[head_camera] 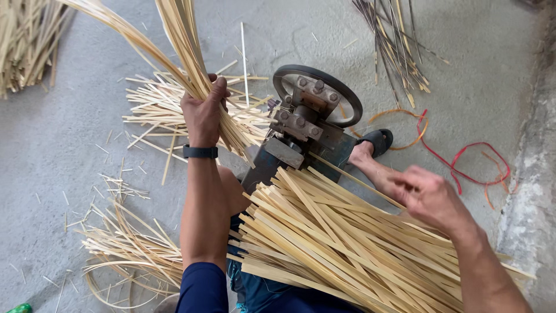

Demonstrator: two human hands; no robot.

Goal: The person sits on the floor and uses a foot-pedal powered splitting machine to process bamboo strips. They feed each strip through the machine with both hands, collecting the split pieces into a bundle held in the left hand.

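Observation:
My left hand [202,113] is shut on a long bundle of thin pale bamboo strips [179,40] that arches up and away to the top left. A black band circles that wrist. My right hand [425,194] hovers with curled fingers over a thick pile of flat bamboo slats [336,243] lying across my lap; it pinches one long thin strip [347,177] that runs toward the metal splitting machine [301,127]. The machine has a black wheel [347,95] and bolted steel blocks.
Loose strips lie scattered on the concrete floor [69,145] left of the machine and curl by my left knee. More bamboo is heaped at top left [26,40] and darker sticks at top right [394,46]. Red and orange cords [463,162] lie right. My sandalled foot [373,145] rests beside the machine.

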